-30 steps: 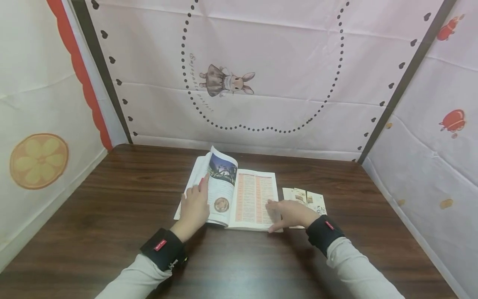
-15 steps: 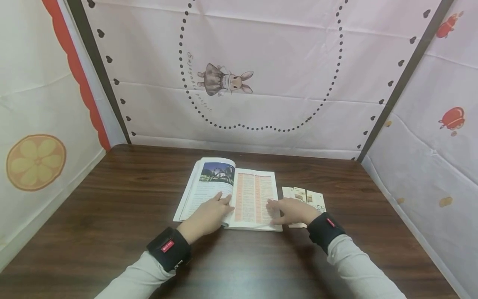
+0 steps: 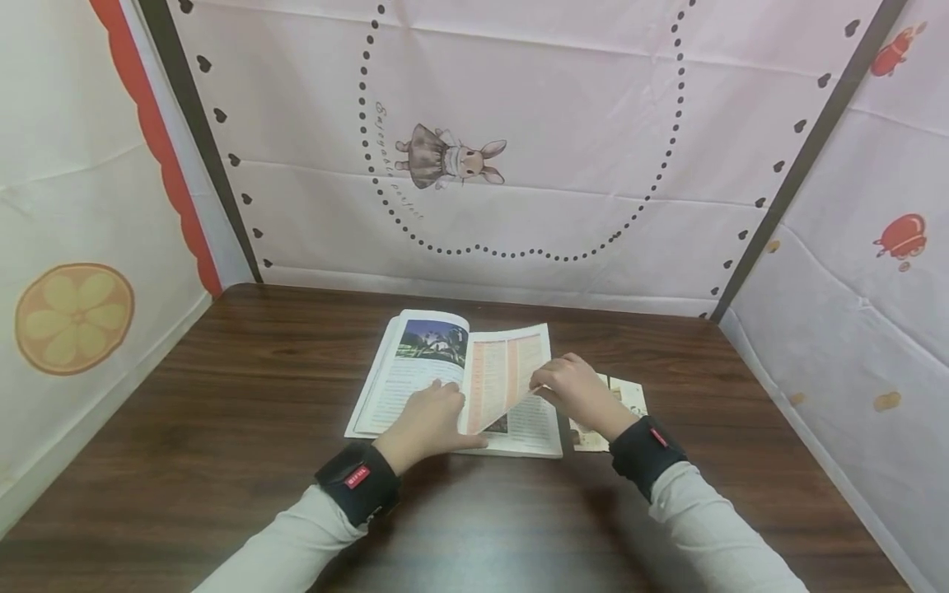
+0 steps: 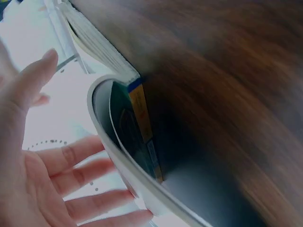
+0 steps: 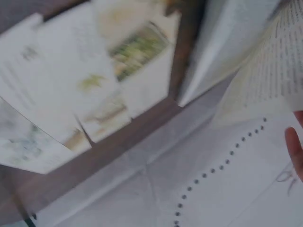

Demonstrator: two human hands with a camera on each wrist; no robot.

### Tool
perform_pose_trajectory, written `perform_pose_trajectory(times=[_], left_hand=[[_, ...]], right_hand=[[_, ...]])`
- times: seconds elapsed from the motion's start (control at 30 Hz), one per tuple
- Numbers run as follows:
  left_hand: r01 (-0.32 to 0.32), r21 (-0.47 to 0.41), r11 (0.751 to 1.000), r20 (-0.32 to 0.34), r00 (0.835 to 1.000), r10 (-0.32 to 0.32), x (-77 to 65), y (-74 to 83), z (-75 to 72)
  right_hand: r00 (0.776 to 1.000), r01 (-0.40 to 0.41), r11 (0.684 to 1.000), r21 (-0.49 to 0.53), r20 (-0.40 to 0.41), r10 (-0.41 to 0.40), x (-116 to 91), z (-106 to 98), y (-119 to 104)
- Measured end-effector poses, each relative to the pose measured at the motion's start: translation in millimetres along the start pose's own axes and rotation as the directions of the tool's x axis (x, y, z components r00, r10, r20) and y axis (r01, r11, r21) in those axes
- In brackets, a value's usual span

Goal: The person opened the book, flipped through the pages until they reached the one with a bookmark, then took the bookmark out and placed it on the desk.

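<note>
An open book [image 3: 385,403] lies on the table, with a photo on its left page. My left hand [image 3: 424,420] rests on the left page near the spine, thumb reaching across the lower fold; its fingers [image 4: 75,175] lie fairly straight against the curved pages in the left wrist view. At the right side, my right hand [image 3: 582,395] pinches the edge of an orange-tinted page [image 3: 504,375], which is raised at its lower corner. Another page with a small picture shows beneath it. In the right wrist view, the lifted page [image 5: 274,71] has only a fingertip beside it.
Several pale printed cards [image 3: 630,399] lie just right of the book, partly hidden by the right hand. The brown wooden table [image 3: 245,395] is bounded by a patterned cloth [image 3: 578,140] at the back and cloths at both sides.
The turned page has come down flat on the left. My left hand has moved right onto it, toward the spine. My right hand has taken hold of the right page and raised it.
</note>
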State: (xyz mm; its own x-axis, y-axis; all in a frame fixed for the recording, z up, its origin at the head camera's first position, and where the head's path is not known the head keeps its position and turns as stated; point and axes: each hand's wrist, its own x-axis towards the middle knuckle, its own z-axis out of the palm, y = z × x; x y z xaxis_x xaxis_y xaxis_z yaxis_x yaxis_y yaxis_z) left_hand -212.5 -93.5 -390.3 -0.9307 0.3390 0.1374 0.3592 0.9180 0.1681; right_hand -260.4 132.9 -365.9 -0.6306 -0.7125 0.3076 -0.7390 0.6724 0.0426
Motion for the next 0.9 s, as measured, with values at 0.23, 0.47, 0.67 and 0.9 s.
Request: perform_pose_trajectory(times=[0.23,0.47,0.67,0.9], left_hand=[[0.027,0.103,0.994,-0.039,0.999,-0.023,6.4,12.3,7.9],[0.036,0.170,0.985,-0.066,0.997,-0.025,7.2,19.0,11.0],[0.058,0.190,0.980,-0.075,0.996,-0.044,8.1,21.8,10.4],[0.064,0.058,0.996,-0.073,0.996,-0.060,10.5,15.2,8.1]], right_hand=[[0.975,0.094,0.989,-0.116,-0.191,-0.115,0.6,-6.0,-7.5],[0.933,0.108,0.977,-0.183,-0.320,-0.163,2.4,2.2,-11.5],[0.935,0.095,0.978,-0.188,-0.321,-0.153,3.2,2.4,-12.1],[0.956,-0.006,0.999,-0.041,-0.295,-0.006,0.7,-6.4,-14.9]])
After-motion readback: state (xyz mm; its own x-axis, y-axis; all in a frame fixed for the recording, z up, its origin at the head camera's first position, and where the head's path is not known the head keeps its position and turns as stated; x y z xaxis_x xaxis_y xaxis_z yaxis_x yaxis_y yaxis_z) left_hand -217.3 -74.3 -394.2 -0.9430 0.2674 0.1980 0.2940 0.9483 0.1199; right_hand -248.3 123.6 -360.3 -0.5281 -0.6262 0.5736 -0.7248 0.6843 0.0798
